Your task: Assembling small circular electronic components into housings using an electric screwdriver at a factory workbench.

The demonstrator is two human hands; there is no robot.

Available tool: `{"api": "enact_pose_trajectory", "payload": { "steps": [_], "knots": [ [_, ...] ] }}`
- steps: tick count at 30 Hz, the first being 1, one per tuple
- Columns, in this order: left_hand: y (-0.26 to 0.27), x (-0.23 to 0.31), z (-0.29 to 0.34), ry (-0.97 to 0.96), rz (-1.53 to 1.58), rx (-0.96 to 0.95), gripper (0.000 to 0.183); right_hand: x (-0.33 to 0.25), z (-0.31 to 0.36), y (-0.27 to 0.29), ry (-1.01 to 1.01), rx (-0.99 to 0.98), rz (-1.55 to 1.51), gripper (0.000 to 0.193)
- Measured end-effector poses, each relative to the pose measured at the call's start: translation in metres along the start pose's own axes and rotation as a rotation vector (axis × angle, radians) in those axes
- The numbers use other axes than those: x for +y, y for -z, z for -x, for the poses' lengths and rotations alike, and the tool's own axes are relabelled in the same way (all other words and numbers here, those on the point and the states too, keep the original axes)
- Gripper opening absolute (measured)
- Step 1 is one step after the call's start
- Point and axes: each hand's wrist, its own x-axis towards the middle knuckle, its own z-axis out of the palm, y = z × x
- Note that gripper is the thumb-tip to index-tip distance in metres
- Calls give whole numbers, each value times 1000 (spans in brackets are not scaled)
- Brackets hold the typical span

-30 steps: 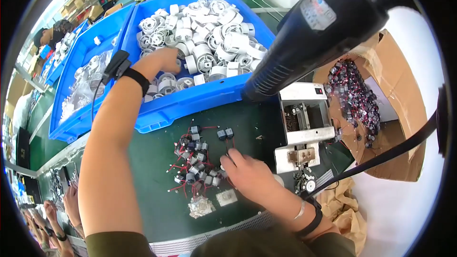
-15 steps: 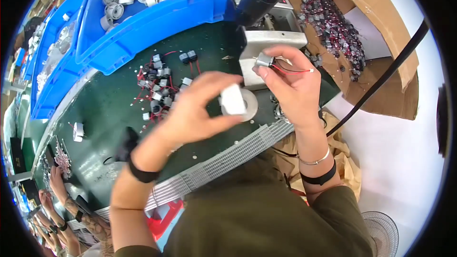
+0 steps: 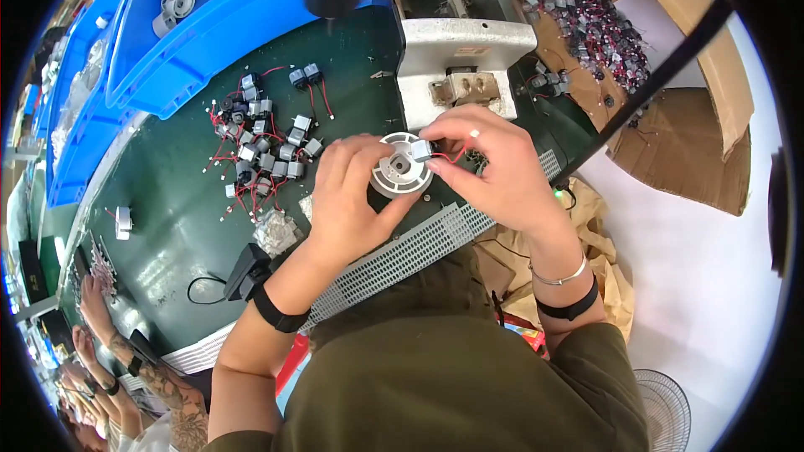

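My left hand (image 3: 347, 192) is closed around the rim of a round white plastic housing (image 3: 388, 174), its spoked, open face turned up. In my right hand (image 3: 490, 167), a small silver motor (image 3: 421, 151) with red and black wires is pinched between thumb and fingers. The motor is at the right part of the housing's face; whether it touches the housing I cannot tell. A white connector (image 3: 475, 133) on the motor's wires shows against my right fingers. Left of my hands lies a pile of similar wired motors (image 3: 272, 151) on the green table.
A metal bench machine (image 3: 469, 38) stands beyond my hands. Blue bins (image 3: 180, 67) with white plastic parts line the far left. A cardboard box (image 3: 691, 130) at the right holds many motors. A black cable (image 3: 670, 63) crosses the right side. Other people's arms (image 3: 155, 372) are at lower left.
The white housing, blurred and sideways before, now has its spoked face up. My right hand has lowered the motor from the right to the housing. The view has shifted.
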Motion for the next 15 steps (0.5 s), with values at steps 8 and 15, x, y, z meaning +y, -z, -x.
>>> {"api": "enact_pose_trajectory", "payload": {
  "steps": [8, 15],
  "knots": [
    [7, -2, -15, 5, 106, -56, 81, 5, -7, -2, 56, -73, 88, 26],
    [18, 5, -10, 13, 202, -53, 69, 1, -3, 0, 9, 67, 72, 28]
  ]
}}
